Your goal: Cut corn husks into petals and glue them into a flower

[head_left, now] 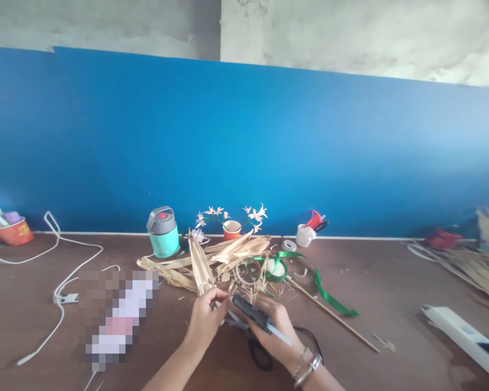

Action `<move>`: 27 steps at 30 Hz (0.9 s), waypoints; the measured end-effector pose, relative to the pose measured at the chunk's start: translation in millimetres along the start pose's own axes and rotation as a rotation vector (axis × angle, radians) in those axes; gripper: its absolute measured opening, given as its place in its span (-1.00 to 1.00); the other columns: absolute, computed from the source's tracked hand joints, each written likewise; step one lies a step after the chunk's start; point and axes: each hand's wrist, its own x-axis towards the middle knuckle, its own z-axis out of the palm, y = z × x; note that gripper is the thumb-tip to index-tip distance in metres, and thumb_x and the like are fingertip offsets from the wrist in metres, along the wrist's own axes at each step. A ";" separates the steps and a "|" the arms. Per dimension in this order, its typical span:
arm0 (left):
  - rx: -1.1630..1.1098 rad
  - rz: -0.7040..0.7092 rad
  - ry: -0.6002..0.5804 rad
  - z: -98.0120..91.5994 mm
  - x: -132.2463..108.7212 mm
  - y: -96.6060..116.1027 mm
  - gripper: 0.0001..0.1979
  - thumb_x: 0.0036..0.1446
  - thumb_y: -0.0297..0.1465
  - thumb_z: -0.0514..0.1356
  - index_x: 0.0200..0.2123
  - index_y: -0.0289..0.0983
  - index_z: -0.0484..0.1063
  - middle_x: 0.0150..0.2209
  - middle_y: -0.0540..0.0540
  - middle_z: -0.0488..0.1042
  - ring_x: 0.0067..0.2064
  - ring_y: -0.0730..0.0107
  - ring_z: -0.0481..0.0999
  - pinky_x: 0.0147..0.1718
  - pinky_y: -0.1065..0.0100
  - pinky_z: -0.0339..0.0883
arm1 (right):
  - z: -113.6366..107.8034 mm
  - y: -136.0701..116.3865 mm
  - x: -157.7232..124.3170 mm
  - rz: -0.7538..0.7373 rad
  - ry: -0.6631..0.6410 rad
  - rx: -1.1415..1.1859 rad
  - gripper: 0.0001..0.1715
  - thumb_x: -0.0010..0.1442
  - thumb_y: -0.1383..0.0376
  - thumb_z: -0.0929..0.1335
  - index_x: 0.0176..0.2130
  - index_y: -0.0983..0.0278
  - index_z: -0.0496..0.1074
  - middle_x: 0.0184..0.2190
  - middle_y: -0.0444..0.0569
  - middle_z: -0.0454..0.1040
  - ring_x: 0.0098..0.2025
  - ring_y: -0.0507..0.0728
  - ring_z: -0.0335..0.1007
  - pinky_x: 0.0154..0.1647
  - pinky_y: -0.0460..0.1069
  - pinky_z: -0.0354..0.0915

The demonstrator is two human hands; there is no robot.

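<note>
My right hand is closed around a black glue gun with a clear glue stick at its back; the nozzle points left toward my left hand. My left hand pinches a small piece of dried corn husk at the gun's tip. Both hands hover over the brown table, just in front of a pile of dried corn husks. Black-handled scissors lie under my hands.
A teal flask, a small red pot of husk flowers, a white cup with tools, tape rolls, green ribbon and a thin stick lie behind. White cables run left; a white power strip lies right.
</note>
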 end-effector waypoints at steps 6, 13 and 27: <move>-0.040 -0.016 0.019 1.0 -1.2 -0.4 -0.70 -0.07 -0.16 0.20 -0.51 -0.31 0.45 -0.65 0.01 0.39 -0.62 0.46 0.34 -0.66 0.48 0.21 | 0.2 -1.1 -0.3 -0.025 0.046 0.008 -0.92 -0.01 0.41 0.29 -0.46 0.26 0.37 -0.49 -0.10 0.43 -0.42 0.07 0.33 -0.38 -0.10 0.22; 0.053 0.039 0.054 -1.9 -2.4 6.7 -0.77 -0.04 -0.23 0.17 -0.53 -0.28 0.44 -0.58 -0.01 0.43 -0.55 0.42 0.39 -0.59 0.45 0.28 | 0.1 0.3 -0.5 -0.030 0.155 0.005 -0.87 0.06 0.33 0.29 -0.51 0.26 0.36 -0.54 -0.08 0.40 -0.50 0.06 0.32 -0.47 -0.10 0.25; -0.169 -0.175 -0.008 -1.3 -0.5 17.0 -0.78 -0.07 -0.23 0.20 -0.46 -0.29 0.43 -0.67 0.08 0.28 -0.63 0.50 0.27 -0.68 0.49 0.18 | -19.0 1.8 0.2 -0.033 -0.008 -0.117 -0.89 0.04 0.29 0.30 -0.41 0.23 0.43 -0.48 -0.08 0.47 -0.41 0.09 0.38 -0.38 -0.10 0.24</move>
